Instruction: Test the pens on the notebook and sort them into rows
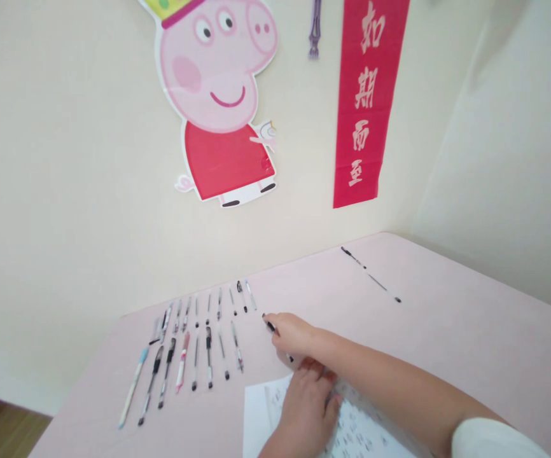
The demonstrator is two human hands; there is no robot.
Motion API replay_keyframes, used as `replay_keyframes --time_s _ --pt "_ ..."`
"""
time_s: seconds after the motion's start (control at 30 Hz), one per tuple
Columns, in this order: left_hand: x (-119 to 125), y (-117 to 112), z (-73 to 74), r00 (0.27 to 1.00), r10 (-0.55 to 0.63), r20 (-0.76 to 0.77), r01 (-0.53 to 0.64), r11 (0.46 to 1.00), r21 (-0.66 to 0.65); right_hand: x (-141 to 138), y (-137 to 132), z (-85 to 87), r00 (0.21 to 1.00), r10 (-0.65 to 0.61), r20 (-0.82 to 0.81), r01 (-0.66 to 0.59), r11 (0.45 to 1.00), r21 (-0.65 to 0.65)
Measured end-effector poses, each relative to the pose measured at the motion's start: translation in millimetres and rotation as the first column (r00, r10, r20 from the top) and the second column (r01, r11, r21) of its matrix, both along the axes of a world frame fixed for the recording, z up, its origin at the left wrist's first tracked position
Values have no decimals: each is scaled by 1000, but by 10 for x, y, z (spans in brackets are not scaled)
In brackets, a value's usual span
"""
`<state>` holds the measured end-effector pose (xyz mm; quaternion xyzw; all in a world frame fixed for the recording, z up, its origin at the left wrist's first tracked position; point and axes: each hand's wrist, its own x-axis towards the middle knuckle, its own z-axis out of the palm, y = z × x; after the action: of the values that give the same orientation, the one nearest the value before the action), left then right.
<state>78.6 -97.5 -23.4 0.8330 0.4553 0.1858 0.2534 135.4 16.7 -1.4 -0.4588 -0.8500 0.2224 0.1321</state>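
Note:
My right hand is closed around a black pen, just right of the rows of pens. The pen's dark end sticks out past my fingers at the upper left, and its other end shows below the hand. My left hand lies over a written sheet of paper, thumb apart from the fingers, with nothing visible in it. Its fingertips are close under the right hand. Nearest to the right hand in the rows are a clear pen and a slim light-blue pen.
Two rows of pens lie to the left, among them a blue-capped pen, a black-gripped pen and a pink pen. Farther right lie a black pen and a dark-tipped refill. The pink tabletop meets a wall behind.

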Motion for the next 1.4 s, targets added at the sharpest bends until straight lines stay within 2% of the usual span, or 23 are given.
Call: replay_keyframes --time_s 0.13,0.33,0.6,0.77,0.87,0.97,1.07,1.13,1.23,1.33,1.4 --pt "19 -8 -42 999 31 19 -31 999 -6 -387 -79 15 994 100 54 -101 995 11" --pt "20 -16 -40 998 58 1 -58 998 -14 -669 -53 -11 983 79 167 -88 995 49" --pt "8 -8 -43 997 71 -12 -71 997 -9 -825 26 -68 985 46 165 -57 997 59" --pt "17 -10 2 999 52 -9 -52 998 -21 -708 29 -39 991 35 133 -42 998 47" --pt "13 -9 45 1000 23 13 -23 1000 -11 -507 49 -28 998 31 63 -35 997 75" --pt "3 -4 77 1000 -15 12 16 1000 -8 -213 104 -29 999 -29 -19 31 994 104" --pt "-10 3 76 999 -25 -28 25 999 -29 181 215 -20 988 -147 -38 150 983 105" --pt "-16 6 66 998 -30 -53 28 999 -44 505 310 -3 964 -266 -18 267 957 113" --pt "-17 6 66 997 -31 -64 28 998 -59 1059 427 27 867 -492 85 481 868 123" --pt "-11 2 88 997 -25 -71 20 997 -75 1608 461 20 705 -688 172 650 724 230" --pt "-9 2 102 996 -26 -80 19 996 -84 1909 440 -22 592 -767 249 717 642 274"
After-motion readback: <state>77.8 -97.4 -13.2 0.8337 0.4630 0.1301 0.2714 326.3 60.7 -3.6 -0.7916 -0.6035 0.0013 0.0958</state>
